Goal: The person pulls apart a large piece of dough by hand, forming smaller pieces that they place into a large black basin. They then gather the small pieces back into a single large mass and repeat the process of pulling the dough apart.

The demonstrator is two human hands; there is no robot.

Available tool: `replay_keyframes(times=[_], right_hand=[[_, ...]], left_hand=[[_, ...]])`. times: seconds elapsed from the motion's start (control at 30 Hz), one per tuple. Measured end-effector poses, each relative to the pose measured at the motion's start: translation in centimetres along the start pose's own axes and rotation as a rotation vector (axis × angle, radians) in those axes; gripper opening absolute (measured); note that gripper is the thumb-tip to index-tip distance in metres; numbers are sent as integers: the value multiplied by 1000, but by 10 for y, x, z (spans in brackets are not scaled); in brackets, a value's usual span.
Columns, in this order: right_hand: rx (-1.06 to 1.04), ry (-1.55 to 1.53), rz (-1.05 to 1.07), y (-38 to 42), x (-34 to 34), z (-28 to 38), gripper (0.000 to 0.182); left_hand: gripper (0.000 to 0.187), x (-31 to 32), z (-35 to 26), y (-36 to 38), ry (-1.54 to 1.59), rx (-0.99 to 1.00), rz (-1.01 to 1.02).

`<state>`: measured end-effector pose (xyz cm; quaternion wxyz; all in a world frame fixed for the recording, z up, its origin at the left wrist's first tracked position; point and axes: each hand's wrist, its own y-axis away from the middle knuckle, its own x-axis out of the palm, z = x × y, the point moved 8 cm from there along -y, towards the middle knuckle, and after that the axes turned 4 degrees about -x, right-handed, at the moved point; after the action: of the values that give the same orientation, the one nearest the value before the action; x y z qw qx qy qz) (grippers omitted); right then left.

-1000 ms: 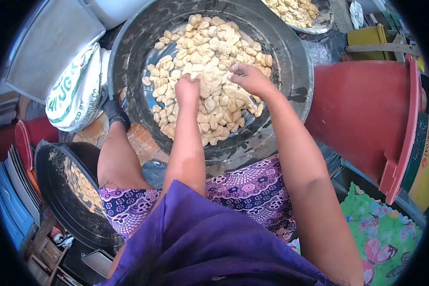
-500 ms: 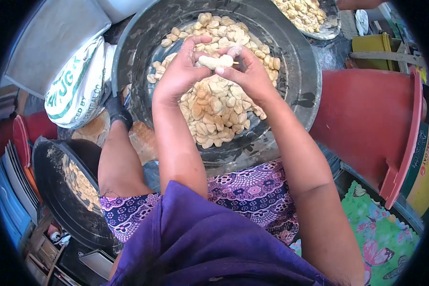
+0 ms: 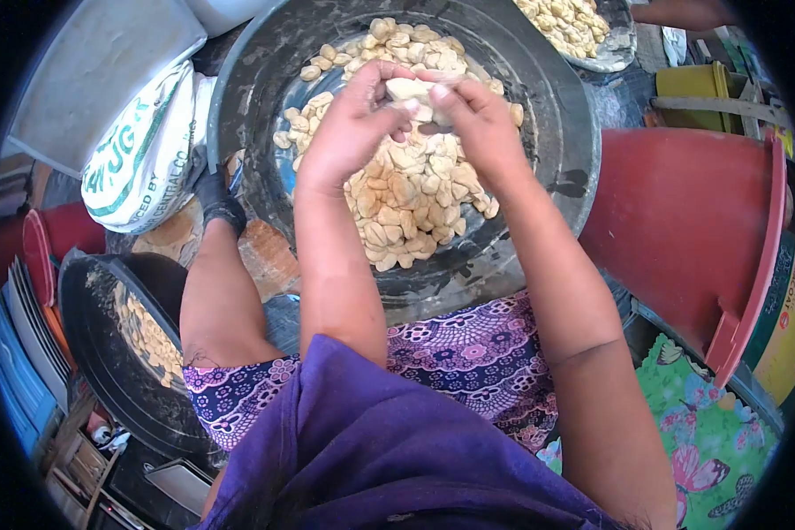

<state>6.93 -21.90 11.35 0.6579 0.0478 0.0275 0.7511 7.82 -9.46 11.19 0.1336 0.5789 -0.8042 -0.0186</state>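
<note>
Over a wide dark basin [image 3: 552,115], my left hand [image 3: 349,132] and my right hand [image 3: 481,124] meet around a pale, floury dough piece [image 3: 408,89]. Fingers and thumbs of both hands are closed on it, and it looks folded or doubled between them. Inside the basin, below my hands, lies a heap of small flattened dough pieces [image 3: 406,203], some browner than others. More pieces are spread along the basin's far side, partly hidden by my hands.
A black basin [image 3: 97,336] with similar pieces stands lower left, and another tray [image 3: 623,53] at the top right. Near it is another person's hand [image 3: 685,13]. A white printed sack [image 3: 146,168] sits left; a red tub [image 3: 680,221] stands right.
Both hands have lifted slightly away from me and turned inward. The dough piece, stretched lengthwise between the fingers before, now looks folded and more covered by them.
</note>
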Motion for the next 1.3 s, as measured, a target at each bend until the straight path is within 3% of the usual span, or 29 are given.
replay_keyframes(times=[0.03,0.1,0.17,0.23,0.3,0.37,0.43,0.6,0.67,0.7,0.8,0.83,0.87,0.9,0.97,1.0,1.03,1.1,1.17,1.23,1.27,1.3], right_hand=[[0,1,-2,-2,-7,-4,35],[110,-160,-205,-7,-38,-22,36],[109,-175,-210,-6,-49,-21,35],[9,-77,-66,-6,-31,1,36],[54,-135,-10,0,-15,-3,38],[221,-321,144,6,6,-16,40],[229,-259,155,-2,-5,-22,37],[131,-354,-178,-7,-45,-22,24],[76,-408,-336,-8,-64,-30,20],[77,-407,-338,-9,-74,-34,20],[282,-325,209,1,-57,-51,25],[282,-325,215,2,-55,-61,25],[443,-20,159,7,-62,-90,26],[595,289,99,16,-74,-117,28],[555,896,168,29,-91,-172,39],[473,1124,193,44,-85,-190,45],[381,1350,217,60,-77,-204,51],[295,1456,159,72,-77,-237,53],[201,1553,88,58,-79,-229,56],[513,1008,281,47,-76,-218,62],[602,758,184,40,-65,-172,56],[609,496,189,36,-57,-161,54]], left_hand=[[27,-3,4,-1,49,-35,3],[26,-12,4,0,29,-15,-10],[27,-28,0,3,74,-17,-135],[27,-25,0,1,122,13,-100],[28,-6,-4,-4,21,72,65],[29,3,-8,-2,-28,121,57],[29,2,0,-4,169,26,57],[25,-20,1,-2,268,50,-89],[19,-52,9,-1,554,175,-226],[16,-62,8,1,770,256,-158],[15,-79,14,5,918,240,-227],[15,-89,30,6,788,119,-450],[15,-100,46,11,648,-6,-666],[19,-102,55,8,546,-28,-628],[17,-112,75,16,317,-163,-793],[21,-120,83,16,61,-146,-826],[33,-121,86,17,-117,-265,-769],[46,-113,101,6,-315,-175,-619],[47,-88,87,8,-678,-268,-619],[50,-53,92,-3,-298,-360,-209],[50,-48,97,-2,-295,-364,-208],[53,-28,117,-2,-125,-499,-27]])
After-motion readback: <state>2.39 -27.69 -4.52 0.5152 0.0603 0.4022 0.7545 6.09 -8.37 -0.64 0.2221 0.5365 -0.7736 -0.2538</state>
